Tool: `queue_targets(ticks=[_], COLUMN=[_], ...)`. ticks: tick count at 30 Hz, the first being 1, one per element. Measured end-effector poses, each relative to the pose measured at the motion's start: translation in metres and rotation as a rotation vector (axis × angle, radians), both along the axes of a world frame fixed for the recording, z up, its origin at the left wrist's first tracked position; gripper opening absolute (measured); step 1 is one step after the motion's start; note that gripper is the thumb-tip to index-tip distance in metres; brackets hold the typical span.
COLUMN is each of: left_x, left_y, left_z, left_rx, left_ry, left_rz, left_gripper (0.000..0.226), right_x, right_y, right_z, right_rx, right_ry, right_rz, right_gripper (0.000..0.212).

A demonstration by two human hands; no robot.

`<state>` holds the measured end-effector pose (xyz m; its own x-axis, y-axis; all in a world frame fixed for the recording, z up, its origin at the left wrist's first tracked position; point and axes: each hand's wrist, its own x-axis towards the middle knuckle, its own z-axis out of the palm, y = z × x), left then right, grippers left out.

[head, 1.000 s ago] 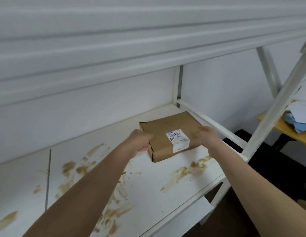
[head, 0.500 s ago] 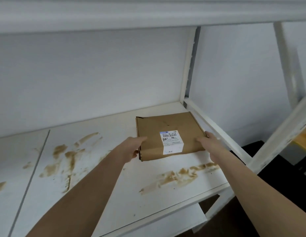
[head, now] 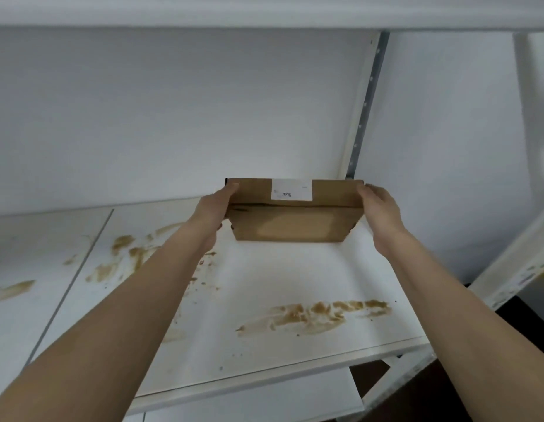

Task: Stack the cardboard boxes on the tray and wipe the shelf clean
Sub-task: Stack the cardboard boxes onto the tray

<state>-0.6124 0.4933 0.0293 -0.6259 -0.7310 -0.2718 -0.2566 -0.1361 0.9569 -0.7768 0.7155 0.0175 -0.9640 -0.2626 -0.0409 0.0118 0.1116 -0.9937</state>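
Flat brown cardboard box (head: 290, 222), raised clear of the shelf (head: 264, 278) and tilted so its underside faces the camera; a white label wraps its near edge. White shelf board below, smeared with brown stains (head: 316, 312) at left and along the front.

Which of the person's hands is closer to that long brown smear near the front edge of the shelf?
Right. The right hand grips the box's right end, above and behind the smear. The left hand grips the box's left end, farther off to the left.
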Motion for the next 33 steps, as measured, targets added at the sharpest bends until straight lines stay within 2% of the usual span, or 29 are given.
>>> queue_targets(ticks=[4,7,10,19,24,28,33], left_x=[0.007,0.010,0.011,0.010,0.009,0.010,0.016], left_y=[0.006,0.007,0.005,0.009,0.010,0.009,0.011], left_z=[0.005,-0.001,-0.009,-0.022,-0.027,-0.028,-0.024], left_rx=[0.022,-0.007,-0.066,-0.101,-0.143,-0.177,-0.182], left_ry=[0.132,0.164,0.144,0.116,0.071,0.039,0.003], left_rz=[-0.015,0.001,0.078,0.133,0.120,0.124,0.152], left_gripper=[0.021,0.030,0.035,0.030,0.014,0.022,0.021], right_x=[0.005,0.009,0.005,-0.007,-0.008,-0.007,-0.006], right_y=[-0.002,-0.001,0.004,0.016,0.019,0.019,0.015], right_z=[0.007,0.003,-0.004,-0.022,-0.025,-0.023,-0.021], right_rx=[-0.073,-0.074,-0.046,-0.047,-0.024,-0.012,0.008], right_ry=[0.015,0.031,0.088,0.027,-0.006,0.007,0.026], right_rz=[0.077,0.126,0.109,0.046,0.022,-0.006,-0.014], right_gripper=[0.040,0.029,0.027,0.033,0.030,0.026,0.031])
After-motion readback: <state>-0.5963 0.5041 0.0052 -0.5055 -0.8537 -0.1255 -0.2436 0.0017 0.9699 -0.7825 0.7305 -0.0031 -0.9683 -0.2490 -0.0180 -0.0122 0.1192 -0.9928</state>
